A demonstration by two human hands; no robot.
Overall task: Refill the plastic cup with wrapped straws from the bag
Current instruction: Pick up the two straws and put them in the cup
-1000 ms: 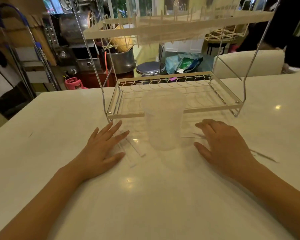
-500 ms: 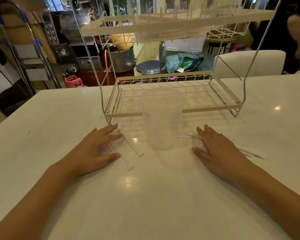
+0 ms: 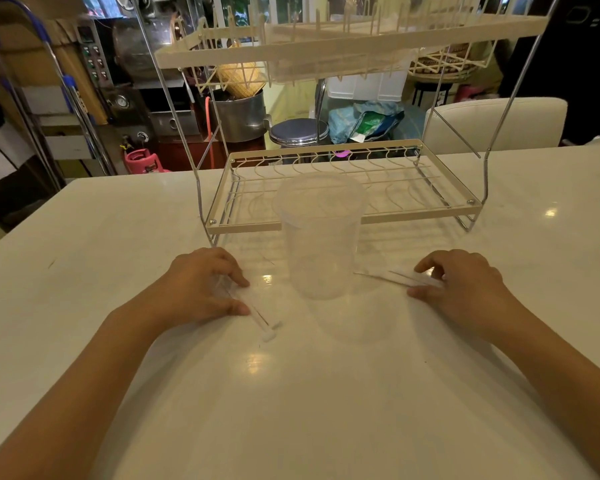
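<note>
Wrapped straws [image 3: 260,315] are pinched on the desk [image 3: 291,393] by the left hand [image 3: 201,285]; more straws [image 3: 404,278] are grasped by the right hand [image 3: 465,289], beside the cup [image 3: 321,237].

Left hand [image 3: 201,289] covers the upper ends of wrapped straws [image 3: 260,318], grip under its fingers unclear, right hand [image 3: 465,289] hides far ends of straws [image 3: 395,277] past its fingertips, both forearms cut by bottom edge, rack [image 3: 343,216] top cropped
</note>
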